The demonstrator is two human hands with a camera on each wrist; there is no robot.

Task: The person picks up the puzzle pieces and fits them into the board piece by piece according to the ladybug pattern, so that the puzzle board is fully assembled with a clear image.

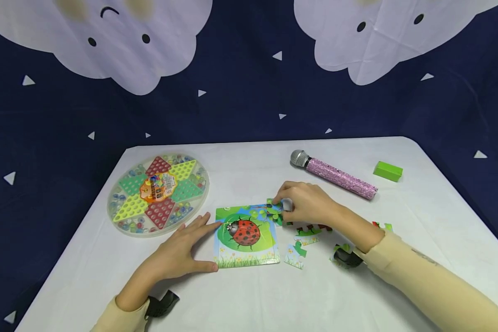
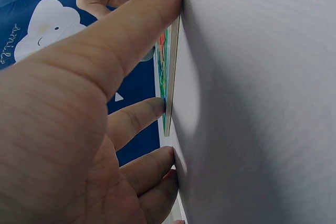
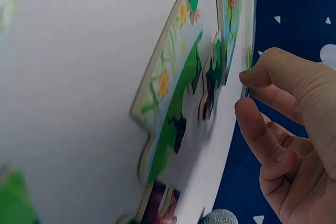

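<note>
In the head view a square ladybug picture board [image 1: 246, 249] lies flat on the table. My left hand [image 1: 176, 253] rests at its left edge, fingers spread; thumb and index touch the board. The left wrist view shows the thumb [image 2: 142, 19] along the board's thin edge. At the upper right corner, my right hand [image 1: 309, 200] pinches a green leafy puzzle piece [image 1: 275, 213], partly hidden by the fingers. Fingertips of the right hand [image 3: 286, 124] stand slightly apart in the right wrist view. Nearby lie loose puzzle pieces, including a flowered corner piece [image 1: 293, 258].
A round Chinese checkers board [image 1: 121, 190] with marbles lies to the left. Behind the right hand are a pink glitter microphone [image 1: 341, 177] and a green block [image 1: 388, 171]. More puzzle pieces [image 1: 307, 240] lie under and beside the right forearm on the white table [image 1: 240, 304].
</note>
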